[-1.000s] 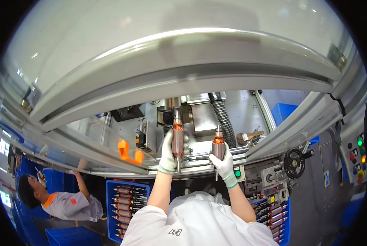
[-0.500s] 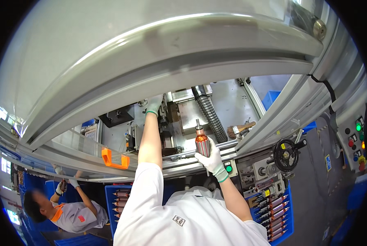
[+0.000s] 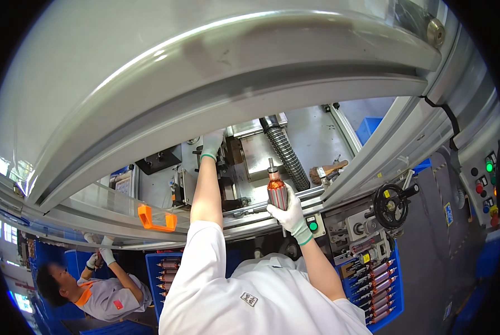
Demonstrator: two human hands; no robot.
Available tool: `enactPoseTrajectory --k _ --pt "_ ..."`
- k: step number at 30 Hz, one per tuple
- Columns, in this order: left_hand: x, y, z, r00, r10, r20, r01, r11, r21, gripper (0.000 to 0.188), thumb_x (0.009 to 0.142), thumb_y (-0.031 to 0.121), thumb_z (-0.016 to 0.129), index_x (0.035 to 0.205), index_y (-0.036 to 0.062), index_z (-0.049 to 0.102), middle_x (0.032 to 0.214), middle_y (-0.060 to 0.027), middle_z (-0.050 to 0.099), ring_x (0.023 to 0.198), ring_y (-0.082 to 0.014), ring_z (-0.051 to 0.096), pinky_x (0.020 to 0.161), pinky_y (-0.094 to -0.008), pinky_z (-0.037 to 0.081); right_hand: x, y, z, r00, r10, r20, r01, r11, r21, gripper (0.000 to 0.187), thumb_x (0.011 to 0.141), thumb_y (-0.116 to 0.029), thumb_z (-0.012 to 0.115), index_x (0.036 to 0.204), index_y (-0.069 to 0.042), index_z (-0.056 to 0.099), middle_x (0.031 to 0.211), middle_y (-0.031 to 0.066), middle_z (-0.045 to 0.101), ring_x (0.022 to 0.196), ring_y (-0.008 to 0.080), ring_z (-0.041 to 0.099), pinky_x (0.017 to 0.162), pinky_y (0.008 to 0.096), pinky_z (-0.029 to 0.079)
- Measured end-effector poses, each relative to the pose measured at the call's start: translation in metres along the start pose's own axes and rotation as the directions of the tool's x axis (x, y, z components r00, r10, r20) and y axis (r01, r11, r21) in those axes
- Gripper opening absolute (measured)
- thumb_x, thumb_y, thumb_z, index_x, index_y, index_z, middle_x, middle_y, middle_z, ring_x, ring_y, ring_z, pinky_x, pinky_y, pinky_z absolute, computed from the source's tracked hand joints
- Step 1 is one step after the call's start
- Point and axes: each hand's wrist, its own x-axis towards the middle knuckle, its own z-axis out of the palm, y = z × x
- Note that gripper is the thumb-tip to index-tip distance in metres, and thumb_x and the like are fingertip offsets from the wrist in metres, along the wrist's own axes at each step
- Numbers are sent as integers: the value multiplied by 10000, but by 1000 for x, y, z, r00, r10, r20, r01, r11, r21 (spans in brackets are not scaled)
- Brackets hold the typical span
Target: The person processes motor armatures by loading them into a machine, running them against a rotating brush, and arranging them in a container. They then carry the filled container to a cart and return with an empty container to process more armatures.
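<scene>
My right hand (image 3: 290, 216), in a white glove with a green cuff, is closed round a motor armature (image 3: 277, 192). The armature stands nearly upright, its copper windings and steel shaft showing above my fingers, in front of the machine opening. My left hand (image 3: 211, 144), gloved alike, reaches deep into the machine, beside a dark metal fixture (image 3: 226, 184). The machine's upper frame hides its fingertips, so what they touch does not show. A ribbed metal hose (image 3: 285, 151) runs between the fixture and a wooden-handled brush (image 3: 327, 171).
Blue bins of armatures stand at my right (image 3: 395, 312) and left (image 3: 151, 273). An orange bracket (image 3: 156, 219) sticks out from the machine front. At right are a black handwheel (image 3: 390, 206) and a button panel (image 3: 487, 192). A co-worker (image 3: 102, 296) works at far left.
Both of my hands stay almost in place, the right still holding the armature. The view has shifted slightly. At far left, the co-worker's hands have come closer together.
</scene>
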Motion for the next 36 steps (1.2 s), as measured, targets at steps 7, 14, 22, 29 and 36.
enactPoseTrajectory --k 7,14,22,29,36 --pt "12 -24 0 995 91 -43 -89 995 43 694 756 295 665 1258 -99 393 982 -191 608 882 -287 590 797 -352 450 1 3 1 1000 16 12 -16 1000 1 556 713 -2 659 1222 11 434 806 46 577 632 103 574 583 243 492" --pt "7 -8 -1 985 -92 146 88 995 36 559 797 347 620 1125 -93 518 938 -175 634 869 -303 607 746 -364 453 1 -2 -5 999 37 -17 -37 999 -36 557 704 -42 677 1209 18 450 807 46 576 640 99 570 597 240 491" --pt "-11 6 -35 998 -42 55 20 934 356 393 909 260 389 1058 -55 571 1017 -263 609 969 -416 564 875 -428 424 1 -3 2 996 82 18 -82 996 23 557 709 -25 669 1218 10 444 799 26 562 637 91 558 594 236 484" --pt "-217 79 -44 808 496 317 -571 791 219 180 863 91 531 1004 12 610 958 -161 637 901 -328 610 811 -389 485 -3 -10 -4 995 96 -19 -96 995 -16 572 705 -92 692 1217 2 453 824 21 579 668 78 555 625 226 476" --pt "-312 58 -19 705 463 538 -682 651 333 657 760 340 635 1203 -119 478 1264 -287 463 1200 -408 419 1077 -510 233 -3 -20 -6 984 181 -4 -176 963 205 531 764 -75 680 1235 11 450 1007 45 559 845 94 557 739 240 479"
